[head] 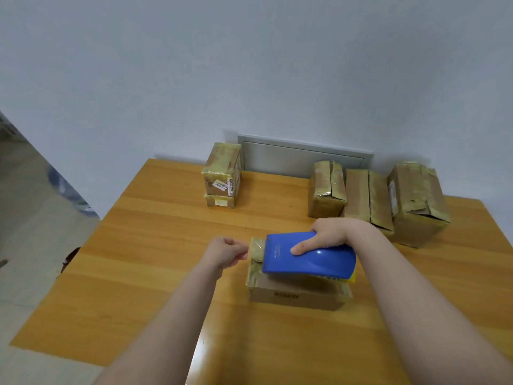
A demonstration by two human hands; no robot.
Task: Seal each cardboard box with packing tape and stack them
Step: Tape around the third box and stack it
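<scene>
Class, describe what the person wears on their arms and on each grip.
Nothing is worn. The left forearm and right forearm are bare, no sleeve in view. The left grip and right grip carry no glove; no watch, bracelet or ring shows.

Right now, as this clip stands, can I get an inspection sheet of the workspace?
Surface: wooden table, boxes standing on it.
Job's things: box under the blue tape dispenser; two stacked boxes back left; row of three taped boxes back right.
Clutter: nothing seen.
Grips: left grip pinches the tape at the box's left end; right grip holds the dispenser.
Cables: nothing seen.
Surroundings: pale wall, grey panel behind the table.
</scene>
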